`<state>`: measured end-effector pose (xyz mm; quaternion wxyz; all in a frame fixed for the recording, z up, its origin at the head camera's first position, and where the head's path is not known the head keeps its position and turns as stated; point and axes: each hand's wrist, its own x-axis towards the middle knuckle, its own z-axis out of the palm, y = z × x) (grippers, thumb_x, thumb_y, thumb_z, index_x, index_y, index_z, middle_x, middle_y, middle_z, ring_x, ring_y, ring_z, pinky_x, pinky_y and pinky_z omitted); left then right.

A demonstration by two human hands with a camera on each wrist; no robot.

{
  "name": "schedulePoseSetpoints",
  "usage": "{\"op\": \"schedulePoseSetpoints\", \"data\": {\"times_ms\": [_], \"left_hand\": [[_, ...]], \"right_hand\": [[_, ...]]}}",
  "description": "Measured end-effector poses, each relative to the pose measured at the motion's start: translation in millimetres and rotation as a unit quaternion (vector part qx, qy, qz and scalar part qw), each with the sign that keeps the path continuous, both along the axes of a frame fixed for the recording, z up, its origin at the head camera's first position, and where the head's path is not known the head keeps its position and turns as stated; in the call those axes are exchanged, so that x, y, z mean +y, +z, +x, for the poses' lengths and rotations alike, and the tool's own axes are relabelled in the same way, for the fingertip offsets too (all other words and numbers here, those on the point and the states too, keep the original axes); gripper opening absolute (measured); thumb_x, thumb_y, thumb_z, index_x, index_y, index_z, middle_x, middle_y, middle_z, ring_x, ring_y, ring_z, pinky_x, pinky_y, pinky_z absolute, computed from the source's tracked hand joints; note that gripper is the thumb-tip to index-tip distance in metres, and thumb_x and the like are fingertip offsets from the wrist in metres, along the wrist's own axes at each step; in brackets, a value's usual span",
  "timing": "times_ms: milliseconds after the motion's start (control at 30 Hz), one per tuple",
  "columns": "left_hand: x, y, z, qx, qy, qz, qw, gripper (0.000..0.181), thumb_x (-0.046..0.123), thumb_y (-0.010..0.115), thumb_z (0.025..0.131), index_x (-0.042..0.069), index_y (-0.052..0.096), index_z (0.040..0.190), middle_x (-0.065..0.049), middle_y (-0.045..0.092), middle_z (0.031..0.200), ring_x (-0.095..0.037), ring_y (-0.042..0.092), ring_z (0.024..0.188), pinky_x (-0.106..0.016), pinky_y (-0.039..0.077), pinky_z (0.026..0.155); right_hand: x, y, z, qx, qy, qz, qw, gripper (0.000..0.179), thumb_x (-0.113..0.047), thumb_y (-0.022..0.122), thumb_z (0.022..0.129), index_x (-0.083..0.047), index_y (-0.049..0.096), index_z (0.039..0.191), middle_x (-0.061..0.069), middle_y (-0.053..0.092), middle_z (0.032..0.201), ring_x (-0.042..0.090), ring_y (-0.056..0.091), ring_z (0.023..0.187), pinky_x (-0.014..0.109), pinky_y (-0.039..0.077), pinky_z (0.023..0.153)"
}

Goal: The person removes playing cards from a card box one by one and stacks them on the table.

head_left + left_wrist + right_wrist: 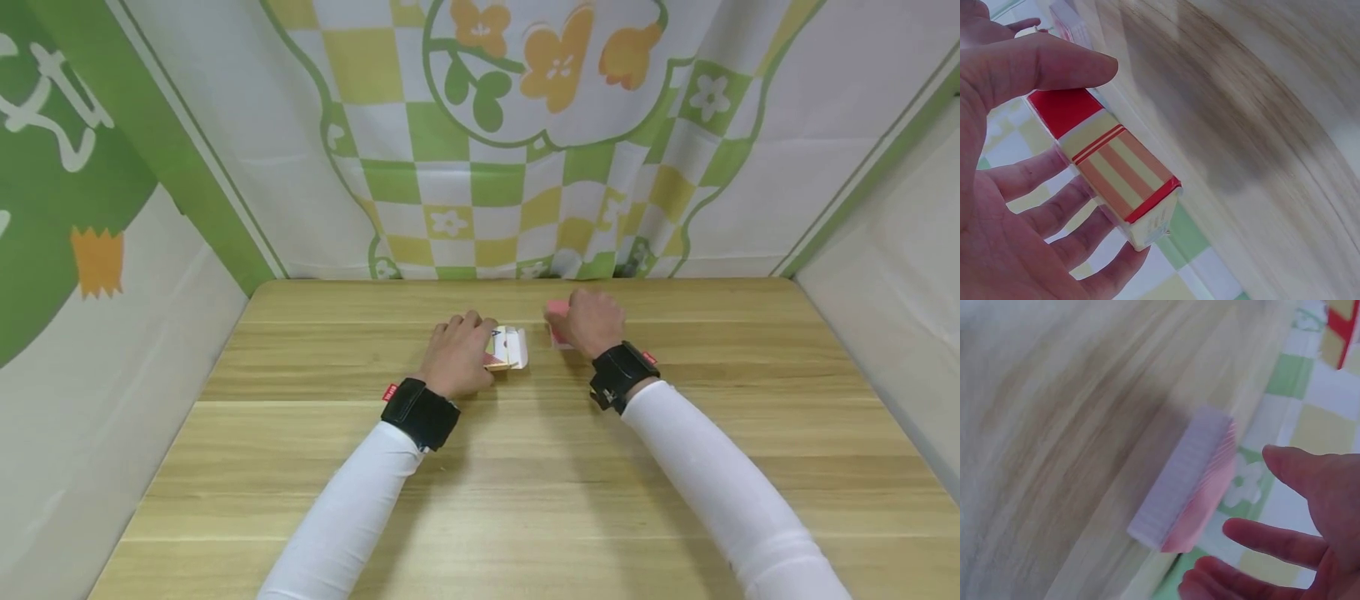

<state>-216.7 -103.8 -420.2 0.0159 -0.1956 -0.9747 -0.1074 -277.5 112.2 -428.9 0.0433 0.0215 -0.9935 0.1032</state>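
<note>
My left hand (456,357) grips a small playing-card box (507,348) with its end flap standing open toward the right. In the left wrist view the thumb lies over the red end of the box (1119,165), and the other fingers curl under its far side. A deck of playing cards (558,323) with pinkish-red backs rests on the table to the right of the box. My right hand (596,323) is beside that deck. The right wrist view shows its fingers spread and apart from the deck (1188,481), holding nothing.
Both hands work over the far half of a light wooden table (510,483). Behind its far edge hangs a green, yellow and white checked curtain (495,179) with flowers. White fabric walls (892,250) stand at the sides.
</note>
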Motion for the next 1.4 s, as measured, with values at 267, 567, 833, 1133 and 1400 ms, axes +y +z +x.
{"op": "schedulePoseSetpoints", "data": {"times_ms": [267,567,833,1133,1400], "left_hand": [[6.0,2.5,-2.3,0.001,-0.006,-0.001,1.0000,0.073,0.019,0.068,0.058,0.012,0.048,0.128,-0.005,0.049,0.111,-0.025,0.047,0.100,-0.047,0.035,0.088],[11.4,6.0,-4.3,0.005,-0.014,-0.005,0.9999,0.071,0.020,0.070,0.061,0.012,0.048,0.128,-0.006,0.050,0.110,-0.025,0.048,0.098,-0.048,0.037,0.085],[15.9,9.4,-5.5,0.010,-0.019,-0.013,0.9997,0.071,0.022,0.071,0.060,0.013,0.049,0.127,-0.004,0.050,0.110,-0.024,0.048,0.097,-0.046,0.038,0.084],[15.4,9.6,-6.1,0.012,-0.027,-0.014,0.9995,0.069,0.022,0.070,0.061,0.012,0.050,0.126,-0.004,0.050,0.108,-0.025,0.048,0.098,-0.046,0.038,0.085],[11.2,6.7,-6.4,0.014,-0.027,-0.013,0.9994,0.069,0.021,0.069,0.061,0.011,0.049,0.127,-0.006,0.050,0.111,-0.026,0.048,0.102,-0.048,0.037,0.087]], "right_hand": [[-8,15.2,21.0,0.071,0.152,-0.145,0.9751,0.018,-0.028,0.061,0.082,-0.014,0.070,0.087,-0.001,0.064,0.079,0.012,0.054,0.063,0.027,0.041,0.054],[-21,14.0,34.3,0.016,0.251,-0.164,0.9537,0.005,-0.023,0.066,0.079,-0.019,0.069,0.078,-0.011,0.062,0.072,0.006,0.055,0.065,0.025,0.041,0.064],[-19,7.1,33.8,-0.039,0.190,-0.191,0.9623,0.019,-0.035,0.069,0.076,-0.020,0.064,0.066,-0.010,0.059,0.063,0.011,0.052,0.057,0.028,0.040,0.054],[-18,2.1,32.3,-0.069,0.184,-0.198,0.9604,0.020,-0.035,0.068,0.077,-0.019,0.066,0.065,-0.010,0.059,0.059,0.011,0.052,0.049,0.027,0.039,0.051],[-11,2.8,33.6,-0.107,0.175,-0.222,0.9532,0.024,-0.038,0.069,0.078,-0.016,0.065,0.067,-0.004,0.058,0.060,0.012,0.048,0.050,0.027,0.037,0.048]]}}
